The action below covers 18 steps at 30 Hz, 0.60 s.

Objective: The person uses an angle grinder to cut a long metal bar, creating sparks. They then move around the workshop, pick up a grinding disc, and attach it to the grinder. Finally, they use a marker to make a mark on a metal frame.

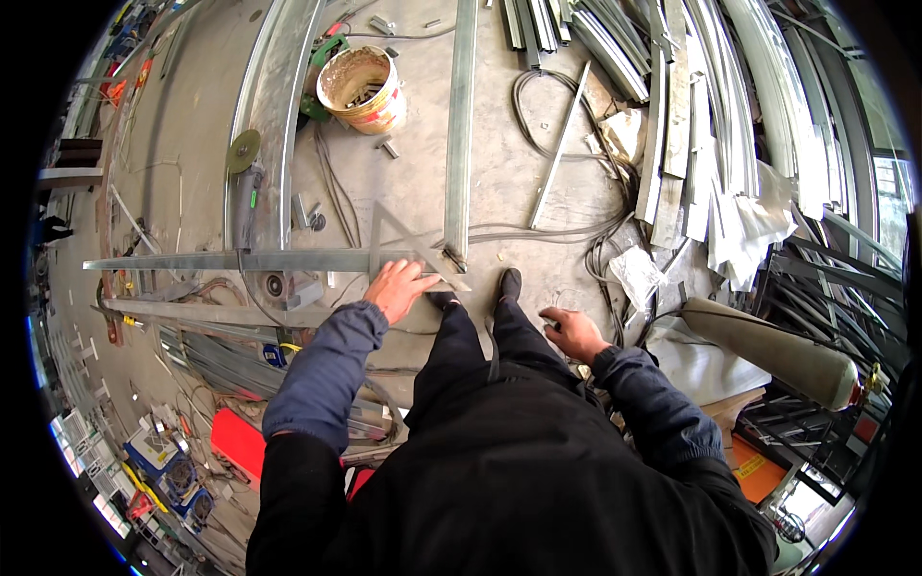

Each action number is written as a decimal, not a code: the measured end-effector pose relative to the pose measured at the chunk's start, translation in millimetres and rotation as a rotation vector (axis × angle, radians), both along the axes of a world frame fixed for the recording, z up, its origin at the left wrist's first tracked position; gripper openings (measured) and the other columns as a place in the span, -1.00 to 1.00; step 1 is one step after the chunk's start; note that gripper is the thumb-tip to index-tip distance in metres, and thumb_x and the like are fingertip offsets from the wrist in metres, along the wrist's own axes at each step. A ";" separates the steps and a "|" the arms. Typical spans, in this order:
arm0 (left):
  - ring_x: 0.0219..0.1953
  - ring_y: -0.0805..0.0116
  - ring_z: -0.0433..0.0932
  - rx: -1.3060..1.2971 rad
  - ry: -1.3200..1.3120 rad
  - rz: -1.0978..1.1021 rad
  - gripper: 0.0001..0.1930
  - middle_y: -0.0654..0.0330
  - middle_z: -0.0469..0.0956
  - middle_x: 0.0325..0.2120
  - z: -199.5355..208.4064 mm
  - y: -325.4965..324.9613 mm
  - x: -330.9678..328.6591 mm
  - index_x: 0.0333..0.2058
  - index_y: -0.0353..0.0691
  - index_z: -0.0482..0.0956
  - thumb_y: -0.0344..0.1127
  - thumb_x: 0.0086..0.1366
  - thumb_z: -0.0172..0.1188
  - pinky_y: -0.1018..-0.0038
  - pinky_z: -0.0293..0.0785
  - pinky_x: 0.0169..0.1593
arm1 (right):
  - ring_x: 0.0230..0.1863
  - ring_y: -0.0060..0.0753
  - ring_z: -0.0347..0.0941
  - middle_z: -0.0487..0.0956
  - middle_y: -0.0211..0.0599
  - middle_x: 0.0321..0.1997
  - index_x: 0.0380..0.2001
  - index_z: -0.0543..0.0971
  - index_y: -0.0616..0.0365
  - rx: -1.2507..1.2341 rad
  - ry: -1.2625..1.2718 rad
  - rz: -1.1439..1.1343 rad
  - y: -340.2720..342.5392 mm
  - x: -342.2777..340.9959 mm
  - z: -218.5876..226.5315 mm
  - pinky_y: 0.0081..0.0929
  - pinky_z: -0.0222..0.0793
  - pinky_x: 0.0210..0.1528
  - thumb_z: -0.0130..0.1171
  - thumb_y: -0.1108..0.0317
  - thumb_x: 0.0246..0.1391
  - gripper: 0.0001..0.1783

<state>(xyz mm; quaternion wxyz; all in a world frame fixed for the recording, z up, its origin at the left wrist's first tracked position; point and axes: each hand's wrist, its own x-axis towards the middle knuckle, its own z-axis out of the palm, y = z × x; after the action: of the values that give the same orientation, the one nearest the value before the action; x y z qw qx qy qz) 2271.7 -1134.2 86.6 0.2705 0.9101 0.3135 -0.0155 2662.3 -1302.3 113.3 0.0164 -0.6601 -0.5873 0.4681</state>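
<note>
A grey metal set square (376,230) lies at the corner where a long horizontal metal bar (317,260) meets an upright-running metal bar (461,125). My left hand (396,290) rests on the near edge of the horizontal bar with its fingers over the set square, pressing it there. The thumb points right along the square's lower corner. To the right of my knees, my right hand (578,336) hangs in the air, with its fingers curled. Something small and dark may be between its thumb and forefinger; I cannot make it out.
An angle grinder (250,197) stands by a wide metal profile (279,125). Beyond it is a dirty bucket (370,96). Cables (576,230) loop over the floor at right, near stacked profiles (672,125) and a gas cylinder (768,350). A blue tape measure (275,355) lies at left.
</note>
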 end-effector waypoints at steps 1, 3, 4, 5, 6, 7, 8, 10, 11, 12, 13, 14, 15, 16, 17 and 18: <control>-0.08 0.09 0.42 -0.027 -0.049 0.037 -0.50 0.13 0.40 -0.25 13.6 -7.8 -0.4 0.15 -0.03 0.60 -0.45 0.19 0.27 0.22 0.34 0.03 | -0.08 0.12 0.62 0.69 0.01 -0.14 0.09 0.62 0.00 0.005 -0.024 -0.044 -14.0 13.7 -3.7 -0.07 0.52 0.00 0.18 0.15 0.19 -0.58; -0.07 0.07 0.42 -0.079 -0.048 0.120 -0.53 0.12 0.40 -0.24 28.3 -29.7 -10.0 0.12 -0.07 0.61 -0.42 0.20 0.29 0.21 0.36 0.04 | -0.14 0.15 0.62 0.68 0.06 -0.24 0.08 0.62 -0.04 -0.023 -0.054 -0.152 -31.6 38.7 -1.4 -0.05 0.51 -0.06 0.17 0.15 0.21 -0.60; -0.07 0.06 0.43 -0.104 -0.048 0.163 -0.54 0.11 0.41 -0.24 35.8 -41.8 -13.6 0.11 -0.08 0.61 -0.41 0.20 0.30 0.20 0.37 0.04 | -0.17 0.17 0.62 0.67 0.10 -0.30 0.07 0.63 -0.06 -0.062 -0.066 -0.219 -39.4 52.3 1.2 -0.05 0.51 -0.10 0.16 0.14 0.22 -0.62; -0.08 0.04 0.43 -0.113 -0.063 0.243 -0.55 0.10 0.41 -0.24 44.1 -52.9 -14.5 0.10 -0.13 0.60 -0.43 0.18 0.32 0.21 0.39 0.03 | -0.26 0.19 0.62 0.63 0.13 -0.41 0.05 0.63 -0.05 -0.039 -0.041 -0.306 -50.3 65.8 1.9 -0.06 0.49 -0.18 0.17 0.17 0.22 -0.64; -0.09 0.03 0.44 -0.119 -0.082 0.322 -0.55 0.09 0.42 -0.24 51.6 -63.9 -13.7 0.08 -0.17 0.60 -0.44 0.16 0.33 0.21 0.40 0.02 | -0.31 0.18 0.61 0.61 0.12 -0.44 0.05 0.62 0.00 -0.052 -0.061 -0.364 -58.3 78.0 4.2 -0.10 0.48 -0.22 0.18 0.20 0.22 -0.64; -0.10 0.01 0.45 -0.125 -0.103 0.400 -0.55 0.08 0.43 -0.23 57.6 -73.3 -10.2 0.06 -0.22 0.59 -0.46 0.14 0.34 0.22 0.42 0.01 | -0.33 0.14 0.62 0.63 0.11 -0.44 0.04 0.62 0.04 -0.028 -0.057 -0.413 -70.7 93.7 -1.2 -0.11 0.49 -0.23 0.19 0.21 0.21 -0.65; -0.10 -0.01 0.46 -0.111 -0.129 0.481 -0.54 0.07 0.43 -0.22 60.2 -82.6 -6.0 0.07 -0.22 0.59 -0.45 0.14 0.34 0.20 0.43 0.01 | -0.34 0.11 0.63 0.64 0.09 -0.44 0.03 0.62 0.07 -0.007 -0.052 -0.462 -86.8 111.3 -14.9 -0.13 0.49 -0.23 0.19 0.22 0.21 -0.65; -0.10 -0.06 0.47 -0.083 -0.184 0.647 -0.53 0.04 0.44 -0.20 61.5 -95.9 5.3 0.08 -0.23 0.57 -0.45 0.15 0.34 0.18 0.44 0.02 | -0.37 -0.01 0.66 0.68 0.04 -0.41 0.01 0.61 0.13 -0.060 0.032 -0.600 -108.3 145.1 -32.4 -0.18 0.51 -0.24 0.20 0.22 0.22 -0.66; -0.10 -0.03 0.48 -0.119 -0.220 0.749 -0.54 0.03 0.45 -0.18 67.7 -96.9 19.8 0.09 -0.26 0.56 -0.47 0.17 0.32 0.21 0.44 0.03 | -0.37 -0.15 0.68 0.71 -0.03 -0.39 0.01 0.59 0.16 -0.084 0.035 -0.620 -108.6 160.5 -27.1 -0.22 0.53 -0.24 0.18 0.23 0.25 -0.66; -0.10 -0.02 0.48 -0.128 -0.248 0.815 -0.54 0.04 0.45 -0.19 70.8 -95.0 32.8 0.09 -0.27 0.55 -0.47 0.18 0.31 0.23 0.44 0.03 | -0.39 -0.35 0.65 0.71 -0.12 -0.36 0.03 0.54 0.24 -0.119 0.039 -0.625 -107.1 176.3 -21.9 -0.40 0.54 -0.28 0.13 0.29 0.28 -0.67; -0.11 -0.01 0.48 -0.138 -0.277 0.878 -0.55 0.04 0.45 -0.19 73.5 -91.2 45.7 0.10 -0.27 0.55 -0.47 0.20 0.31 0.24 0.44 0.03 | -0.40 -0.36 0.65 0.71 -0.13 -0.36 0.01 0.54 0.24 -0.106 0.061 -0.663 -103.9 188.1 -21.3 -0.40 0.54 -0.29 0.13 0.28 0.30 -0.68; -0.12 0.01 0.48 -0.147 -0.318 0.939 -0.56 0.04 0.45 -0.20 75.7 -84.1 62.6 0.10 -0.27 0.55 -0.46 0.21 0.30 0.26 0.44 0.02 | -0.41 -0.37 0.64 0.71 -0.13 -0.36 0.00 0.53 0.25 -0.083 0.077 -0.700 -98.3 204.5 -20.7 -0.40 0.54 -0.29 0.12 0.28 0.31 -0.69; -0.13 0.04 0.48 -0.112 -0.332 0.941 -0.57 0.06 0.45 -0.21 79.7 -75.7 77.4 0.10 -0.28 0.55 -0.46 0.23 0.29 0.28 0.43 0.02 | -0.42 -0.37 0.64 0.71 -0.14 -0.37 -0.02 0.53 0.24 -0.030 0.089 -0.706 -88.2 220.1 -23.1 -0.40 0.53 -0.30 0.13 0.27 0.32 -0.71; -0.13 0.04 0.48 -0.097 -0.360 0.933 -0.58 0.06 0.45 -0.21 82.4 -63.3 93.3 0.09 -0.28 0.55 -0.46 0.24 0.29 0.28 0.43 0.02 | -0.43 -0.38 0.63 0.71 -0.15 -0.39 -0.04 0.53 0.24 0.022 0.100 -0.713 -76.8 236.3 -25.0 -0.39 0.53 -0.31 0.14 0.27 0.33 -0.72; -0.13 0.04 0.48 -0.084 -0.381 0.935 -0.58 0.06 0.45 -0.21 87.9 -53.2 107.9 0.09 -0.28 0.55 -0.46 0.24 0.29 0.28 0.43 0.02 | -0.44 -0.38 0.62 0.70 -0.14 -0.40 -0.09 0.53 0.23 0.057 0.106 -0.722 -46.0 243.8 -8.9 -0.39 0.51 -0.34 0.16 0.26 0.35 -0.75; -0.13 0.04 0.48 -0.078 -0.403 0.927 -0.59 0.07 0.45 -0.21 96.8 -40.8 123.6 0.09 -0.28 0.55 -0.46 0.24 0.29 0.28 0.43 0.01 | -0.44 -0.37 0.62 0.70 -0.14 -0.42 -0.11 0.54 0.21 0.105 0.085 -0.745 -21.9 252.0 0.7 -0.39 0.50 -0.35 0.18 0.25 0.34 -0.76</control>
<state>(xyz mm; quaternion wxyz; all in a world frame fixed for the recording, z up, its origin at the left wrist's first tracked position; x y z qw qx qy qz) 2395.3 -1174.9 183.4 0.3377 0.6494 0.6255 0.2704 2914.4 -1324.2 114.0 0.2435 -0.8067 -0.3291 0.4262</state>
